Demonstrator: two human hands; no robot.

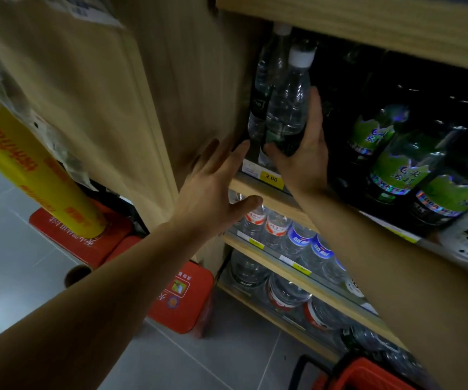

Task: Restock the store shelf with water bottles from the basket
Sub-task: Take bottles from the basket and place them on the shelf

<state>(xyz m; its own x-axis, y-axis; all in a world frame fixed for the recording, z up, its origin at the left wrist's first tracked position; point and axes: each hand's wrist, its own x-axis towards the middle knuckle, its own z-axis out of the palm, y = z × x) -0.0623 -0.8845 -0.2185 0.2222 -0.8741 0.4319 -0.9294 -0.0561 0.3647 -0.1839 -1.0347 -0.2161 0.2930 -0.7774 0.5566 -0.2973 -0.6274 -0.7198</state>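
My right hand (306, 153) grips the lower body of a clear water bottle (287, 108) with a white cap, held upright at the left end of the wooden shelf (266, 190). A second clear bottle (262, 80) stands just behind and left of it. My left hand (216, 187) hovers open with fingers spread, just left of the held bottle's base, touching nothing. The red basket (368, 372) shows at the bottom edge, mostly cut off.
Green-labelled dark bottles (396, 164) fill the shelf to the right. Lower shelves hold red- and blue-labelled water bottles (283, 229). A wooden side panel (142, 108) bounds the shelf on the left. A yellow roll (30, 170) and red boxes (182, 299) stand on the tiled floor.
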